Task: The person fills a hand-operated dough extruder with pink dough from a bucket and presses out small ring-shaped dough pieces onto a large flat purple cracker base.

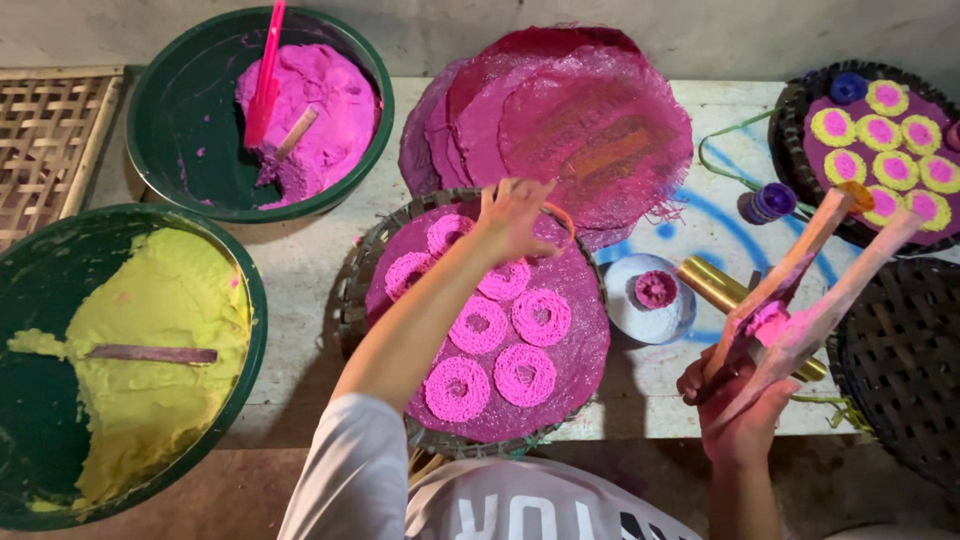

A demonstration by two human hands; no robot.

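Pink dough rings (495, 335), coiled, stringy.

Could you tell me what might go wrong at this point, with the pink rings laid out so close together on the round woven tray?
1. The left hand reaches over the round woven tray and its forearm hangs above the soft pink dough rings; dipping could flatten one.
2. The rings sit nearly touching, so another placed among them may stick to a neighbour.
3. The right hand holds a dough-smeared wooden lever press tilted over the table; dough may drip.
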